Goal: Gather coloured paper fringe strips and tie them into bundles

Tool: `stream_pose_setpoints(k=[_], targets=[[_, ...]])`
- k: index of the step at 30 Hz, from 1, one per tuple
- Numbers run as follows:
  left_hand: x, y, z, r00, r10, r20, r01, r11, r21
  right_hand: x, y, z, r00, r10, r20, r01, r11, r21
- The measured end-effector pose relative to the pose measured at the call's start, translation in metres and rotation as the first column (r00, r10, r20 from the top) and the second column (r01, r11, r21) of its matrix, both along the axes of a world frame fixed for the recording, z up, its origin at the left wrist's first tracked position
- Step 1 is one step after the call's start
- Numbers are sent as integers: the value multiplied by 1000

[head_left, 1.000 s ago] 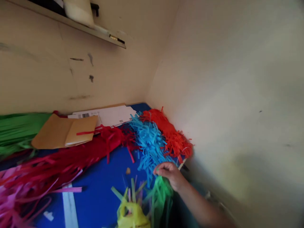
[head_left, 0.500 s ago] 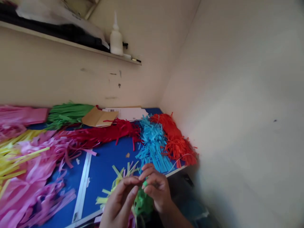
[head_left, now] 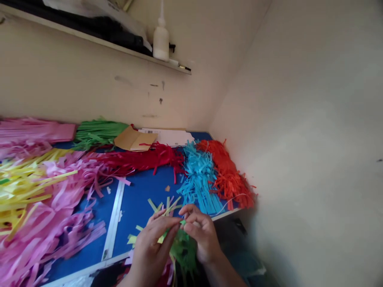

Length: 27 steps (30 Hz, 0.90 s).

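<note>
Both hands meet low in the middle of the view, just in front of the blue table's edge. A green tissue-paper fringe hangs below them, its top end gathered at the fingertips. My left hand pinches that top end between thumb and fingers. From the other side, my right hand is closed on the same green end, thumb and fingers nearly touching the left ones. Behind the left hand, yellow paper strips with a little pink lie on the table, partly hidden by it.
On the blue table lie pink fringes, yellow fringe, green fringe, red fringe, light-blue fringe and orange fringe. A brown envelope lies at the back. Above, a shelf holds a white bottle.
The view has shifted slightly, so the table things sit further right. My left fingertips have closed in on the green end beside the right ones, and the green fringe hangs lower.
</note>
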<state>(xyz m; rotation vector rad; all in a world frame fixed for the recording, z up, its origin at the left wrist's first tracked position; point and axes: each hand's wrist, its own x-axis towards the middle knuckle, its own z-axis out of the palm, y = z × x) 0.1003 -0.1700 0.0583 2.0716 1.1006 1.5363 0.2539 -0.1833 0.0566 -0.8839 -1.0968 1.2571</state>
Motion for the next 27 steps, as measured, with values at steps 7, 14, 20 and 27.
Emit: stream_pose_setpoints(k=[7, 14, 20, 27], targets=[[-6, -2, -4, 997, 66, 30, -67, 997, 48, -18, -1, -1, 995, -85, 55, 81, 994, 73], [-13, -6, -7, 989, -1, 147, 8, 999, -46, -15, -3, 7, 975, -45, 218, 36, 998, 46], [-13, -10, 0, 982, -42, 187, 66, 990, -122, -19, 5, 7, 1000, 23, -2, -23, 987, -162], [-17, -10, -4, 965, -95, 244, 154, 959, -239, -22, 9, 5, 999, 16, -32, -16, 1000, -7]])
